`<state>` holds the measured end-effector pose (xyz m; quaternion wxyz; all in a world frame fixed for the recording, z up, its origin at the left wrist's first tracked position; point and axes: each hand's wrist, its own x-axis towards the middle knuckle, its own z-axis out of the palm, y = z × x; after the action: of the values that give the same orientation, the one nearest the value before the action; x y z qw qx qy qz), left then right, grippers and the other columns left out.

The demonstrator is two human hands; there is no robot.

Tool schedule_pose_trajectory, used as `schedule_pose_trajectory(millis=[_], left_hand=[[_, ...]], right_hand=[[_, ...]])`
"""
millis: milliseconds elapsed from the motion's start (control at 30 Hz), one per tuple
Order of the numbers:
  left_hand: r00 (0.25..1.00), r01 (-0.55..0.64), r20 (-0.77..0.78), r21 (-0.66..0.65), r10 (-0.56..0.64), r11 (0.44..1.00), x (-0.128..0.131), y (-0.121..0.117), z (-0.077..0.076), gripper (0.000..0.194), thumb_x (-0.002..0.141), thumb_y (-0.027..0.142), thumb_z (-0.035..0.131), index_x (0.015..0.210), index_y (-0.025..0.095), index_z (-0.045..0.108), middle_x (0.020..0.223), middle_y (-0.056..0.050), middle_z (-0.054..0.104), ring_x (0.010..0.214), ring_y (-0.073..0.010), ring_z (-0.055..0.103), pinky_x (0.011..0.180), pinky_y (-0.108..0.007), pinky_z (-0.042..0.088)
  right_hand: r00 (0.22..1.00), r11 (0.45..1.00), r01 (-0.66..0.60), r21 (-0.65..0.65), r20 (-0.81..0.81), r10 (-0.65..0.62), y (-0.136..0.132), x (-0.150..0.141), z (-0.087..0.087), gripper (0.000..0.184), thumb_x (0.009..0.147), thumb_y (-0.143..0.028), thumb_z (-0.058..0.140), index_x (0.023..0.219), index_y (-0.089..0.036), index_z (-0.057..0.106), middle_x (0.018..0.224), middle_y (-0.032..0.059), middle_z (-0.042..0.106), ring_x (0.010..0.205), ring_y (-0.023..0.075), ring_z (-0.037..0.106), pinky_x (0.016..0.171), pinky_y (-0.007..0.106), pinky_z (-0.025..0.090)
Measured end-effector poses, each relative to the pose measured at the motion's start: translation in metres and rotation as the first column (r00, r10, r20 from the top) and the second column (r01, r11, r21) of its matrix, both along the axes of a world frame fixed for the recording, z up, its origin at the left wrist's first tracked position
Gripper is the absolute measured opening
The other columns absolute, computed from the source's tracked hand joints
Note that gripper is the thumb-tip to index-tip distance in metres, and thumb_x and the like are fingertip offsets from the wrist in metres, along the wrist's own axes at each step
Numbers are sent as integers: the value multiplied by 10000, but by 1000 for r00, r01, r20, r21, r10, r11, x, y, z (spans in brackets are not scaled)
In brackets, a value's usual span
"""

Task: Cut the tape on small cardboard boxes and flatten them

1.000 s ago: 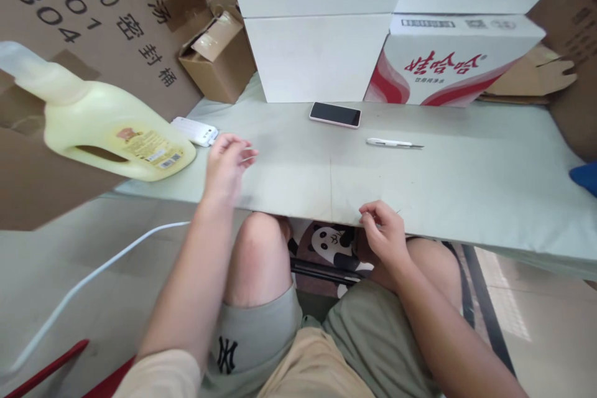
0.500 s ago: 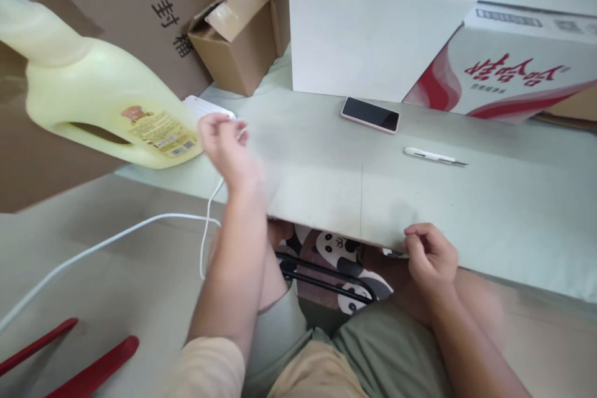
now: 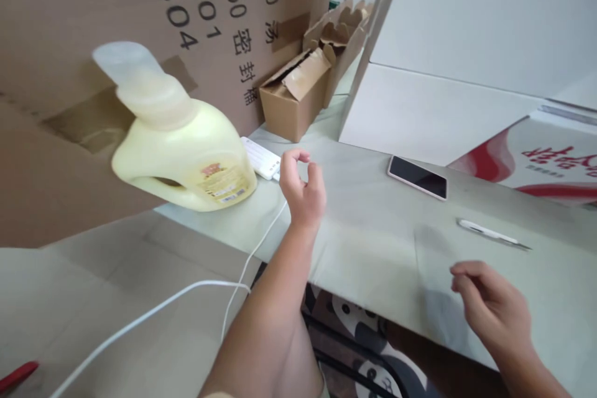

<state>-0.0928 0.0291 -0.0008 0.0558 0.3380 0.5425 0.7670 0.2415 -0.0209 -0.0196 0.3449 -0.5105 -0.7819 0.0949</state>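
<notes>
My left hand (image 3: 305,189) is raised over the table, its fingers curled and a gap showing between thumb and forefinger; I see nothing held in it. Just beside it lies a white power bank-like block (image 3: 261,158) with a white cable (image 3: 254,252) running down off the table edge. My right hand (image 3: 497,308) hovers above the table's near side at the right, thumb and forefinger pinched together. Whatever may be between those fingertips is too small to make out. Beyond it rests a white pen-shaped tool with a thin dark tip (image 3: 492,234). A phone (image 3: 417,178) lies face up, screen dark.
A big pale-yellow detergent bottle (image 3: 200,143) stands at the table's left end. Behind it rises a large printed carton (image 3: 112,0). A small open cardboard box (image 3: 298,102), a white box (image 3: 405,106) and a red-and-white carton (image 3: 550,158) line the back. Panda-patterned fabric (image 3: 359,323) shows below.
The view has turned left, so the table things appear further right and lower. My left hand's thumb and forefinger now show a gap. My right hand has risen from the table edge over the tabletop.
</notes>
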Motion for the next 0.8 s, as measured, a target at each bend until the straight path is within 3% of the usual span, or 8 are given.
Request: schedule_pose_trajectory(millis=[100,200,300,367,467,567,633,800], left_hand=[[997,-43,67,-43,46,998,-9,0,-3,125,784,143,544,856,243,526,880,-5,553,909,-197,558,929,-350,443],[994,-53,96,-54,58,997,-15,4,-3,139,790,144,543,885,245,532,909,-16,564,930,-202,557,943,-360,442],[991,-68,110,-52,73,996,-20,6,-2,158,790,143,539,910,247,535,927,-18,562,944,-201,561,961,-358,443],[990,-75,113,-44,79,996,-21,6,-1,163,791,145,535,918,247,532,931,-17,556,951,-201,563,971,-357,443],[989,-82,118,-36,86,996,-22,6,0,176,797,135,530,931,248,530,939,-21,547,955,-201,557,980,-359,447],[987,-89,129,-26,91,996,-22,5,1,190,795,113,525,928,247,533,935,-25,543,950,-201,549,976,-364,451],[986,-92,138,-20,94,996,-23,5,2,196,788,103,527,923,246,534,936,-26,548,948,-199,547,965,-362,454],[984,-151,95,-13,152,988,-30,2,2,191,796,113,535,935,244,532,947,-21,549,960,-197,550,983,-361,450]], right_hand=[[980,980,-194,41,-27,196,49,-73,19,124,844,-220,556,765,-255,645,586,-23,655,464,150,604,486,280,470],[949,943,-309,124,-24,315,100,-154,40,142,827,-200,527,776,-238,654,622,0,639,517,150,587,536,285,492],[922,915,-388,113,55,384,148,-230,53,298,818,-205,571,1083,-231,706,828,26,695,609,157,620,628,317,557],[901,891,-431,141,128,415,179,-276,52,466,841,-216,602,1302,-268,647,1080,58,700,735,182,675,720,376,604],[870,848,-491,199,170,464,221,-330,36,529,895,-283,646,1415,-318,554,1424,98,548,1061,270,700,861,506,622],[885,870,-458,179,183,428,248,-355,15,492,905,-387,695,1353,-232,561,1593,172,381,1240,363,637,930,597,593],[903,898,-413,154,200,381,254,-353,5,524,896,-427,706,1328,-172,557,1609,230,362,1274,410,616,946,614,584],[931,902,-363,233,133,341,222,-294,12,650,915,-461,670,1465,-177,471,1612,235,432,1334,452,592,960,590,598]])
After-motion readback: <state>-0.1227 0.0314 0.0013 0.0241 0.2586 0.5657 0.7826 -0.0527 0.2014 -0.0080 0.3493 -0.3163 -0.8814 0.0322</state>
